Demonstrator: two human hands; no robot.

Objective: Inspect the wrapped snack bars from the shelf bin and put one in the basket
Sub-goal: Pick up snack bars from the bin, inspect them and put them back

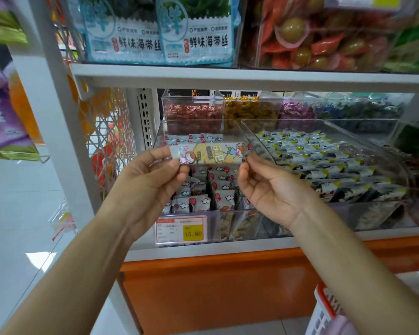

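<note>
Snack bar [209,153] pinched between left hand [153,175] and right hand [264,189].

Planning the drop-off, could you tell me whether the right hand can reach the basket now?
Probably yes: the basket sits low on the right, nothing visible between it and the right hand pinching the snack bar.

Two blue-and-white packets [125,42] each read "鲜味海带丝". The price tag [180,229] on the clear bin [242,221] reads 15.80
</note>
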